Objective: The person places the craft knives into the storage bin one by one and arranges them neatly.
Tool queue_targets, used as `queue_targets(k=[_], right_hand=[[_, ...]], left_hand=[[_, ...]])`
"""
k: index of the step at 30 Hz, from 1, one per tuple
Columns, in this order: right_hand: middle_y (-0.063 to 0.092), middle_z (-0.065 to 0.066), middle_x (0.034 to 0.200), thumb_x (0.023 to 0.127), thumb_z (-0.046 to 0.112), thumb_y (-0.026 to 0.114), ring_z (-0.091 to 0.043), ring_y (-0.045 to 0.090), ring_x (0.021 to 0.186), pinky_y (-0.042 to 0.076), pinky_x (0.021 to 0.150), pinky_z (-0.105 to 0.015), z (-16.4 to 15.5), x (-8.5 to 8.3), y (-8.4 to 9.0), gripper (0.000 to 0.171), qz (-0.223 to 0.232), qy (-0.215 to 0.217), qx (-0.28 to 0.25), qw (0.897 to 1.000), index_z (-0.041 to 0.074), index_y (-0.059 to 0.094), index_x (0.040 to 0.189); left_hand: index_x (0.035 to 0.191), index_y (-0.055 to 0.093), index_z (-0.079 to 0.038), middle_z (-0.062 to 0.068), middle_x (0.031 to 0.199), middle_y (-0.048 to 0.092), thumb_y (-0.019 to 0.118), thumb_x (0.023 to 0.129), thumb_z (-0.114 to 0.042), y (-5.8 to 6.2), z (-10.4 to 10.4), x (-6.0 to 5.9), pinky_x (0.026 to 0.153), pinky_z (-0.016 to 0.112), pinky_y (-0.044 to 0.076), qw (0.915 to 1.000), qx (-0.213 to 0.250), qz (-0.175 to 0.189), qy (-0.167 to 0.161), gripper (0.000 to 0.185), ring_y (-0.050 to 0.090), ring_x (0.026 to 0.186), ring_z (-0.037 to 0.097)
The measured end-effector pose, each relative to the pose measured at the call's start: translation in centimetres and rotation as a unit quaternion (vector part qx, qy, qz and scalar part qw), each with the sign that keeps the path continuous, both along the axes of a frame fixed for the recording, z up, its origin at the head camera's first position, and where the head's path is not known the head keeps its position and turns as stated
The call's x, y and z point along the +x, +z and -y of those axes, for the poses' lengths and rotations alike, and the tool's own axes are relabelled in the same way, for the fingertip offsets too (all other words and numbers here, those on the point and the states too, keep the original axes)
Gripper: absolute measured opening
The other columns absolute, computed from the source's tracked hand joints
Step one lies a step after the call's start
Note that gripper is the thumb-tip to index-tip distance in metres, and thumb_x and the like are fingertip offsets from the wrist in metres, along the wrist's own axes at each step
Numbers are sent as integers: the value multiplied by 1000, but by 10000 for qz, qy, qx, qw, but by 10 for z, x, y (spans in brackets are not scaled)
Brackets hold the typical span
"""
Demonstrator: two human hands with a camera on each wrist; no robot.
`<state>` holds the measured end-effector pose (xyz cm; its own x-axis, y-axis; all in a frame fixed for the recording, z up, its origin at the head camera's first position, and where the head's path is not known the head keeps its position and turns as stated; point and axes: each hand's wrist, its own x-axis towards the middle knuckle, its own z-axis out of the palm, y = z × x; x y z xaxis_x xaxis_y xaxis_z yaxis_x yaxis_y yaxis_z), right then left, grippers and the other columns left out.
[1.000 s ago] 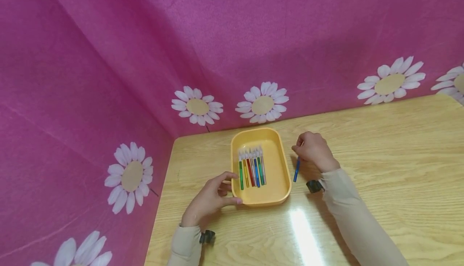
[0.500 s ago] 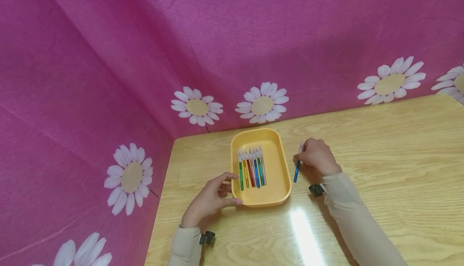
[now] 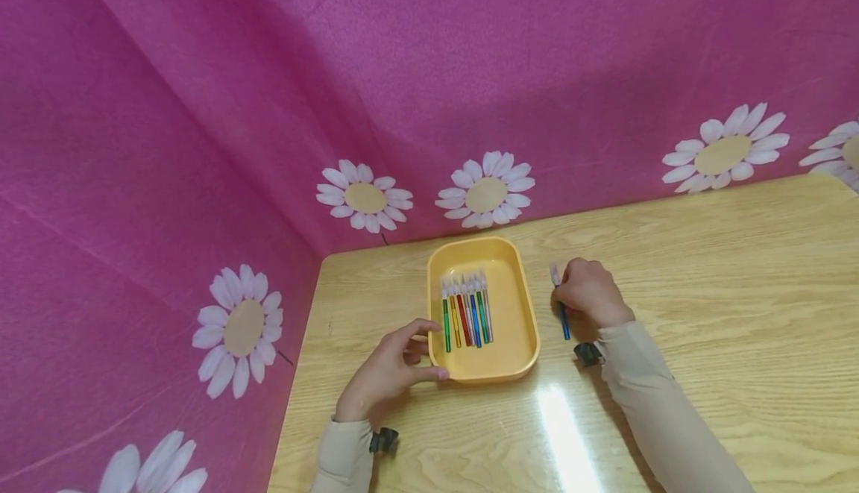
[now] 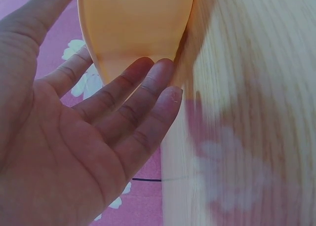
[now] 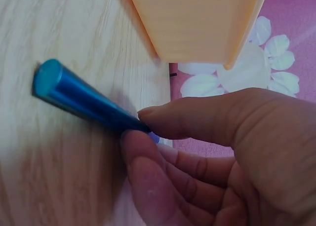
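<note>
My right hand [image 3: 590,291] pinches a blue craft knife [image 3: 564,323] between thumb and fingers, right of the tray. Its pale, clear-looking tip [image 3: 554,274] shows beyond the fingers, pointing to the back. The right wrist view shows the round end of the blue metallic handle [image 5: 79,93] close over the table, with the thumb and index finger on the shaft. My left hand [image 3: 385,370] touches the near left side of a yellow tray [image 3: 517,351], thumb and index finger at its rim. In the left wrist view its fingers [image 4: 143,93] lie fairly straight against the tray's outer wall.
Several craft knives [image 3: 466,320] with green, gold, red, blue and silvery handles lie side by side in the tray, tips to the back. The wooden table [image 3: 738,314] meets a magenta cloth [image 3: 590,68] with daisies behind and at left.
The right hand has shifted slightly toward me and to the right. It now grips the blue craft knife lower down, the knife has moved right, and its pale tip shows. The left hand stays put.
</note>
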<state>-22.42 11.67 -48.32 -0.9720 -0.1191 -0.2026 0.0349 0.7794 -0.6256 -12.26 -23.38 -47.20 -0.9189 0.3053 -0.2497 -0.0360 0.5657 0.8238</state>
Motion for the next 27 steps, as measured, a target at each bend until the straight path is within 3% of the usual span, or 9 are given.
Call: queue_targets(k=[5, 14, 27], right_hand=[[59, -2, 59, 77, 12, 67, -20, 58, 58, 42, 51, -29, -3, 1, 2, 16, 75, -67, 113, 9999, 11, 59, 63], [63, -14, 80, 76, 21, 67, -27, 54, 70, 45, 54, -36, -7, 0, 3, 15, 23, -52, 616, 9981, 10, 60, 70], [54, -2, 63, 78, 23, 70, -22, 54, 60, 41, 49, -32, -14, 3, 1, 25, 58, -76, 292, 9995, 15, 53, 61]], left_hand=[[139, 60, -22, -2, 131, 68, 89, 84, -28, 0, 0, 0, 102, 48, 53, 10000, -41, -11, -11, 62, 68, 110, 17], [139, 60, -23, -1, 130, 69, 89, 84, -28, 1, -1, 0, 103, 48, 53, 10000, -78, 17, 20, 62, 67, 110, 18], [139, 60, -23, -2, 131, 68, 89, 84, -27, 1, -1, 0, 101, 46, 53, 9999, -147, -65, -22, 62, 67, 110, 17]])
